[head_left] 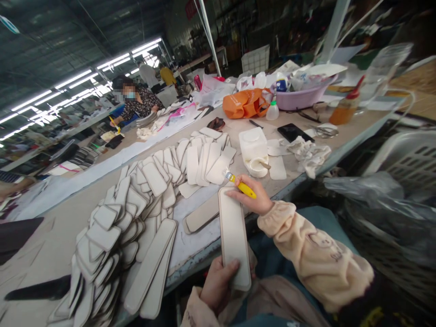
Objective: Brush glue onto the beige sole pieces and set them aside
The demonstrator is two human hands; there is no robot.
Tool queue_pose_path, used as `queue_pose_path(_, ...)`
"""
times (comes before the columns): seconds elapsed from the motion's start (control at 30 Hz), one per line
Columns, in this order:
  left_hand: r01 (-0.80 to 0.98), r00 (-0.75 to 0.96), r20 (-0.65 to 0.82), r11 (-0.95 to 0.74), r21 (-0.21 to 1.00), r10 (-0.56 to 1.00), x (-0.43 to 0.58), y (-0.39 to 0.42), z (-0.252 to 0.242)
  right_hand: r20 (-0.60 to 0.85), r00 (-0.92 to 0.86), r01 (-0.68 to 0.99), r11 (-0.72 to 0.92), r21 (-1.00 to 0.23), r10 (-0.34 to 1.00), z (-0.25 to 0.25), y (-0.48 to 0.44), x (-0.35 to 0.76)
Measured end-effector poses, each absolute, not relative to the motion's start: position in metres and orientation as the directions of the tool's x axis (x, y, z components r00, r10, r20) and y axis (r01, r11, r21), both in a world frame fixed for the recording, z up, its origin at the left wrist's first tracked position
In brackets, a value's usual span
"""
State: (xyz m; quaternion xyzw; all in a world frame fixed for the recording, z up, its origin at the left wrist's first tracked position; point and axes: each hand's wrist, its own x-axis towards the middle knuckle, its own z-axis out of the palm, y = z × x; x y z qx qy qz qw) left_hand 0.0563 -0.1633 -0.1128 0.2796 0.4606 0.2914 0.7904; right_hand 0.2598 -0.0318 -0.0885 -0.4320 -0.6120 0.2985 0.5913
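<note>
While the left hand (pixel 217 284) pinches the flat, round-cornered strip (pixel 234 236) out past the tabletop (pixel 61 218) edge, the right hand (pixel 256 200) grips a yellow-handled brush (pixel 245 188) at its far end.

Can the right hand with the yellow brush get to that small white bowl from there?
Probably yes: the right hand holds the yellow brush close to the white bowl, and nothing stands between them on the table.

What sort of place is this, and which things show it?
Probably a factory workshop: a long workbench heaped with identical flat pieces, a co-worker seated further along, and strip lights overhead.
</note>
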Motion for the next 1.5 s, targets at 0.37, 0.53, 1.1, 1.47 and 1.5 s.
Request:
queue_pose_path(0.37, -0.312, 0.474, -0.553, 0.718, 0.622, 0.685, 0.048, -0.167, -0.106, 0.473, 0.143, 0.165, 0.45, -0.878, 0.869, -0.102, -0.027, 0.26)
queue_pose_path(0.53, -0.287, 0.486, -0.545, 0.713, 0.64, 0.684, 0.046, -0.17, -0.106, 0.467, 0.151, 0.193, 0.437, -0.878, 0.871, -0.104, -0.027, 0.261)
queue_pose_path(1.1, -0.228, 0.412, -0.577, 0.692, 0.685, 0.706, 0.038, -0.182, -0.108, 0.477, 0.141, 0.286, 0.426, -0.858, 0.867, -0.1, -0.031, 0.263)
queue_pose_path(1.47, -0.222, 0.367, -0.548, 0.643, 0.734, 0.752, 0.026, -0.188, -0.096, 0.487, 0.144, 0.271, 0.439, -0.857, 0.862, -0.099, -0.039, 0.254)
queue_pose_path(1.5, -0.23, 0.392, -0.539, 0.646, 0.727, 0.746, 0.024, -0.188, -0.093, 0.479, 0.149, 0.256, 0.435, -0.864, 0.865, -0.1, -0.039, 0.253)
